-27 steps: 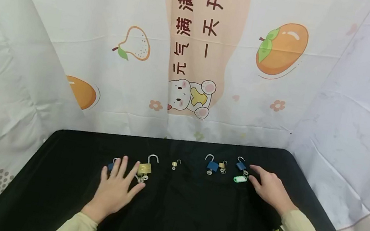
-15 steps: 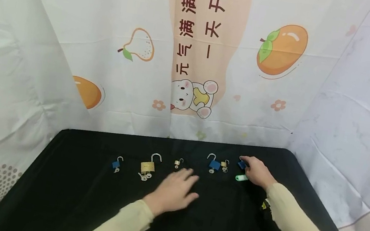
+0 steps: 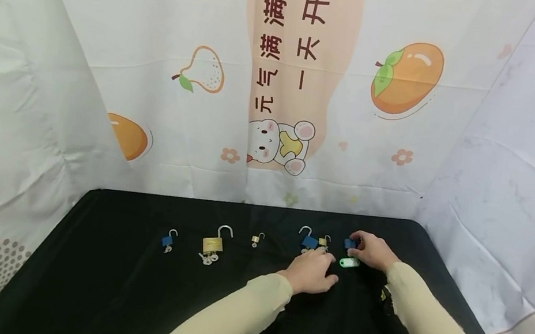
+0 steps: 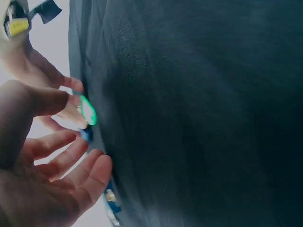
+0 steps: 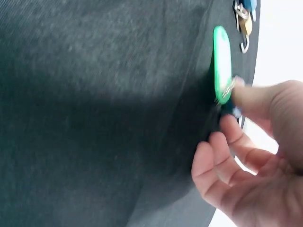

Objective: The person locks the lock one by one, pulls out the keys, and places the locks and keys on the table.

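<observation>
At the table's right, my right hand (image 3: 374, 251) pinches a blue padlock (image 3: 350, 244) between thumb and fingers. A green key tag (image 5: 222, 61) hangs by its ring from the padlock's keys and lies on the cloth in front of the thumb. My left hand (image 3: 311, 270) is over the cloth, fingers relaxed and slightly bent, holding nothing. Its fingertips overlap the keys of another blue padlock (image 3: 310, 242) with its shackle up and open. A small brass padlock (image 3: 322, 241) lies right beside that one, also with an open shackle.
A black cloth (image 3: 123, 284) covers the table. Further left lie a small brass padlock (image 3: 254, 240), a large brass padlock (image 3: 212, 245) and a small blue padlock (image 3: 167, 240), all unlocked with keys in or hanging below. A printed white curtain (image 3: 173, 134) stands behind the table.
My left hand has swept right, from the large brass padlock past the small brass one toward the right hand. My right hand has moved in from beside the blue padlock and taken hold of it.
</observation>
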Demonstrator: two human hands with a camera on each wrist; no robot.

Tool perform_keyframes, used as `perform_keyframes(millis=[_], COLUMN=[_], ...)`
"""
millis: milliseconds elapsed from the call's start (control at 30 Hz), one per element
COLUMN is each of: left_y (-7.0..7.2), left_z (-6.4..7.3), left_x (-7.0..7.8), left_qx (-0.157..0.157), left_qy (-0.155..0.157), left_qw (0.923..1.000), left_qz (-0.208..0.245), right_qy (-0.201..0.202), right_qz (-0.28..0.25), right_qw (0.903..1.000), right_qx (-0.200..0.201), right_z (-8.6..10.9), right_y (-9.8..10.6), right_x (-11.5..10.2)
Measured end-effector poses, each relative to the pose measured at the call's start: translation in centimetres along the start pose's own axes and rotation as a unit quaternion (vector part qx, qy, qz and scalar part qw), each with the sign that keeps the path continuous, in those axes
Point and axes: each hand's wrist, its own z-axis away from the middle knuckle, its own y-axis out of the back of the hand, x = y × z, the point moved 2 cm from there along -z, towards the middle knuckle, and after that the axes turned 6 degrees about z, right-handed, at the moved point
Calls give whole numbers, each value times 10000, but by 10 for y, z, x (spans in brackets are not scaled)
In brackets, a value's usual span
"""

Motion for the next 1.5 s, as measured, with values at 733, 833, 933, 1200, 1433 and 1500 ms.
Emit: perform_keyframes(millis=[733,833,933,1200,1433,1500], left_y=[-18,-20,-24,-4,27,33], left_z=[-32,-33,-34,5,51,64], left_x=[0,-3,-8,-21,-36,-39], left_qx=[-14,60,165,534,1003,1094], left_qy=[1067,999,919,664,137,136], left_qw=[9940,9944,9937,9577,9411,9364], left_qz=[234,340,625,2748,3228,3331], right_qy=[445,500,709,1128,1607,1781], right_qz=[-1012,-1327,-1398,-1658,-2270,-2438], right_qw=[9903,9863,9851,9791,9604,9533], right_qx=[-846,-841,-706,-339,-136,-106], right_z=[18,24,31,45,60,64], right_y=[-5,-4,-1,9,16,15], right_x=[-10,-12,-17,-42,-72,-81])
